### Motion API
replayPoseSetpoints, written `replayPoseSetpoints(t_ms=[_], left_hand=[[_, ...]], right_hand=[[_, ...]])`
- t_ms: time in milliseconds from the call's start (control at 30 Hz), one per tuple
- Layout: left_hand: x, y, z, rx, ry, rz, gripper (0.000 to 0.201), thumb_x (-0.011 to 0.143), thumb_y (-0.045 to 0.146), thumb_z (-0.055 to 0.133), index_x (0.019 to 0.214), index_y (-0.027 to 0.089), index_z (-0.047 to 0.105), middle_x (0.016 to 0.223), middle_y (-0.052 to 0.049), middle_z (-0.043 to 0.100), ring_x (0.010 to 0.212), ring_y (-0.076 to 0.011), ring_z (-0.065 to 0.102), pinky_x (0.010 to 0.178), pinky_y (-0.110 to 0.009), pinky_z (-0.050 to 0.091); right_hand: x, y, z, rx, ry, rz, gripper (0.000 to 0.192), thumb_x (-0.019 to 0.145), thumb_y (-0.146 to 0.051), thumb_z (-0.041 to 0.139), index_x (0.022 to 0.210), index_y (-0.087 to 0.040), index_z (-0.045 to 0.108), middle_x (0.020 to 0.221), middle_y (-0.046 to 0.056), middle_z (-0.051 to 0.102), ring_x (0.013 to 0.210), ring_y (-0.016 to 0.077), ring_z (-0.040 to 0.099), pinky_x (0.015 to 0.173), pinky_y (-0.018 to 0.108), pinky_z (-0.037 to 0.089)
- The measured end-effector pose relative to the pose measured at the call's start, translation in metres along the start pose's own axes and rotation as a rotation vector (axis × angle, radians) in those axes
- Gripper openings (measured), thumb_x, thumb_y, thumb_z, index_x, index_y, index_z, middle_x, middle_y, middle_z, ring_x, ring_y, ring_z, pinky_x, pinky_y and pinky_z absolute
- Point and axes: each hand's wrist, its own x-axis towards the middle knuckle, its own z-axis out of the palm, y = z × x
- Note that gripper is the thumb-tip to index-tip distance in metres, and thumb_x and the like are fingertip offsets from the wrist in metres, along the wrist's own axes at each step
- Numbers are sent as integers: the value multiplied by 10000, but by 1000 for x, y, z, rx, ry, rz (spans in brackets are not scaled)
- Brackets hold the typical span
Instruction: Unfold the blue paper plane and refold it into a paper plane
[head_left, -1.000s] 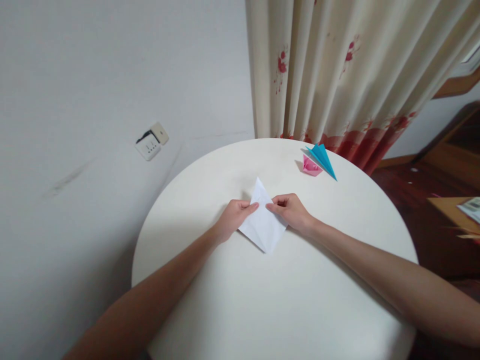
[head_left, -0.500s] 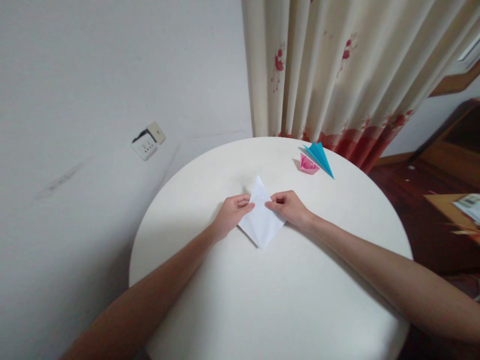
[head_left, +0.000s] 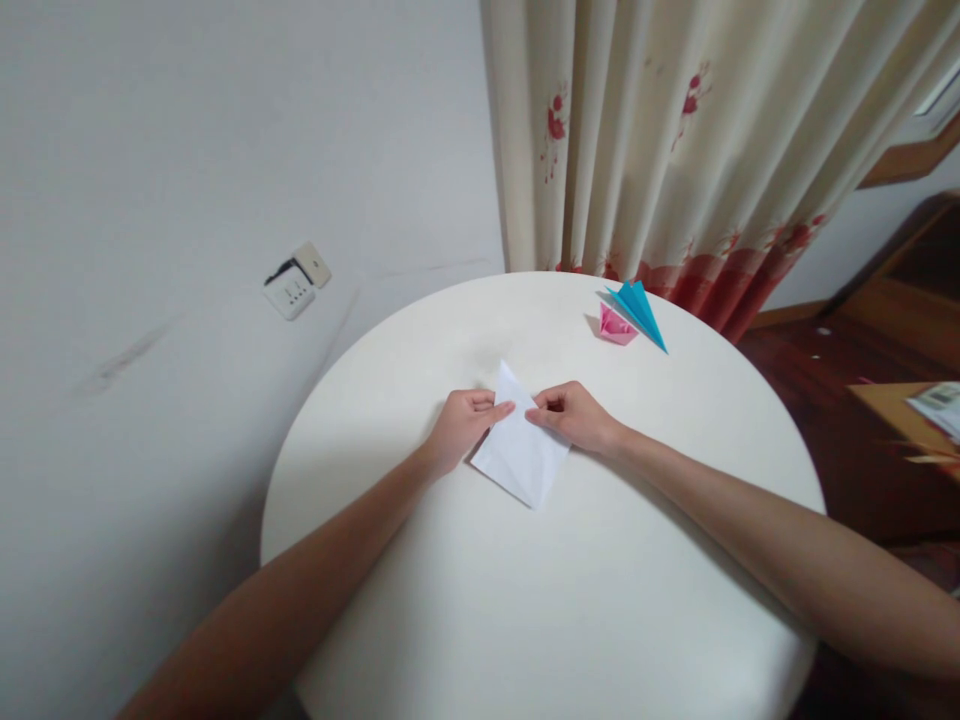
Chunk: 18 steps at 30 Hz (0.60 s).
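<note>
Between my two hands is a folded sheet of white paper [head_left: 523, 456], diamond-like with a pointed tip at its far end. My left hand [head_left: 463, 428] pinches its left edge, thumb on top and fingers curled behind. On the opposite edge my right hand [head_left: 576, 416] grips the paper in the same way, its thumb close to the left one. The underside of the paper and the fingertips behind it are hidden.
A round white table [head_left: 420, 600] lies under my arms. Toward its far right edge are a blue paper plane [head_left: 639, 312] and a pink folded paper boat [head_left: 616, 327]. Behind hangs a patterned curtain [head_left: 615, 150]; a wall socket [head_left: 289, 291] is at left.
The white paper has turned a little between my hands: its far tip has shifted left and its near corner right. Both hands keep their hold and have barely moved.
</note>
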Motion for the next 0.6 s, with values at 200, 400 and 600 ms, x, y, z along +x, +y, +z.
replayPoseSetpoints(t_ms=[200, 400, 600], left_hand=[[-1, 3, 1, -43, 49, 45, 427, 622, 444, 878, 864, 126, 726, 867, -105, 768, 711, -223, 712, 673, -322, 553], [-1, 0, 1, -35, 24, 9, 450, 606, 418, 895, 891, 106, 739, 940, -137, 767, 757, -245, 720, 711, -349, 563], [0, -1, 0, -78, 16, 45, 432, 635, 365, 886, 941, 108, 720, 970, -128, 763, 784, -226, 720, 743, -334, 561]], right_hand=[[0, 1, 2, 26, 47, 2, 274, 703, -406, 738, 707, -138, 681, 637, 12, 649, 537, 113, 530, 501, 231, 382], [1, 2, 1, 24, 4, -15, 267, 698, -392, 751, 724, -132, 695, 616, 9, 645, 535, 113, 537, 493, 230, 382], [0, 0, 0, 106, -40, 17, 276, 675, -337, 774, 836, -125, 701, 706, 34, 706, 586, 133, 602, 542, 243, 448]])
